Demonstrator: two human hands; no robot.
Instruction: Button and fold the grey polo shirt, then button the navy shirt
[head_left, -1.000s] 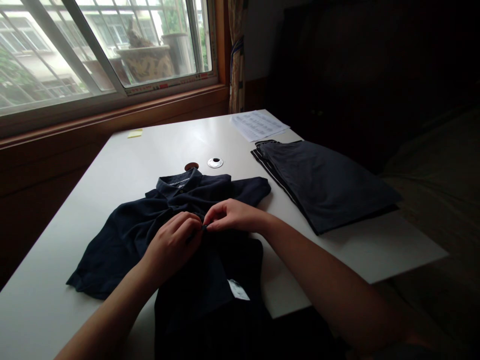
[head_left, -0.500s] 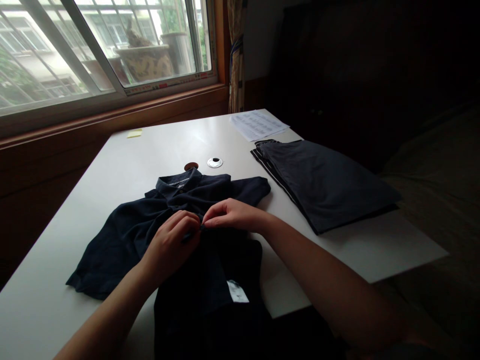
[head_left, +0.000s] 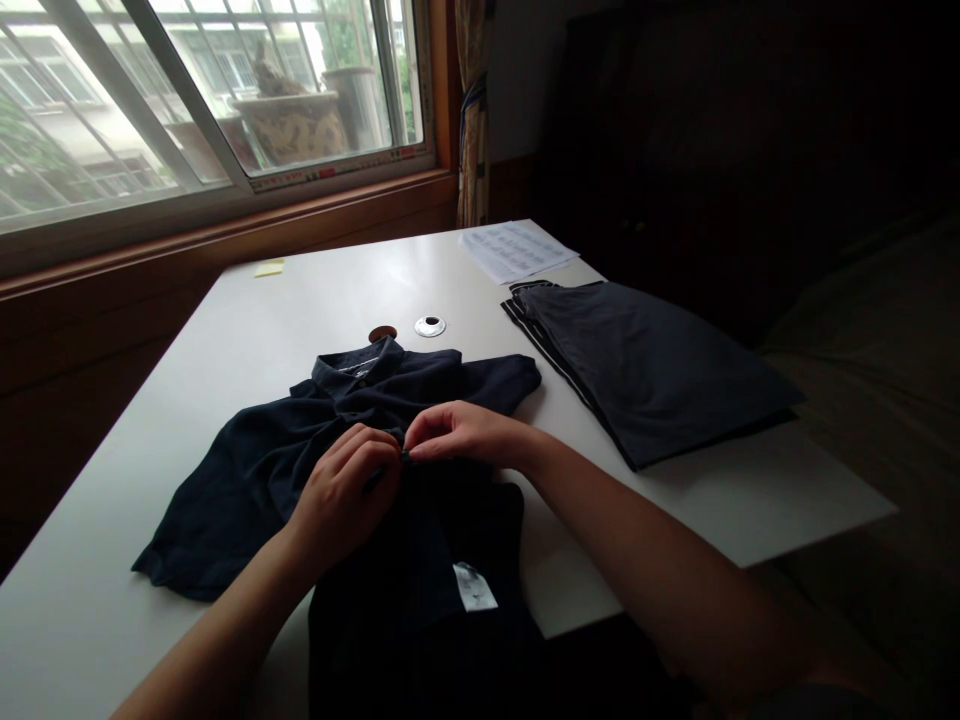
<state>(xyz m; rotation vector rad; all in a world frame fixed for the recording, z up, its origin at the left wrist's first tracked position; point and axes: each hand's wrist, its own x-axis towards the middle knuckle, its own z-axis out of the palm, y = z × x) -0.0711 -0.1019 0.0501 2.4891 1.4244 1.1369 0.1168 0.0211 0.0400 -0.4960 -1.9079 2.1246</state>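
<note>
A dark navy polo shirt [head_left: 247, 470] lies face up on the white table [head_left: 225, 330], collar toward the window, its lower part hanging over the near edge with a white label [head_left: 474, 587] showing. My left hand [head_left: 345, 495] and my right hand [head_left: 461, 432] meet at the shirt's front placket just below the collar. Both hands pinch the fabric there with closed fingers, fingertips almost touching.
Folded dark garments [head_left: 652, 365] with striped edges lie stacked on the table's right side. Printed papers [head_left: 516, 249] rest at the far right corner, a yellow sticky note [head_left: 269, 267] at the far left. A round cable grommet [head_left: 430, 325] and a brown disc [head_left: 382, 333] sit behind the collar.
Both hands stay at the placket with only small finger movements. The shirt's hanging part and label have shifted slightly.
</note>
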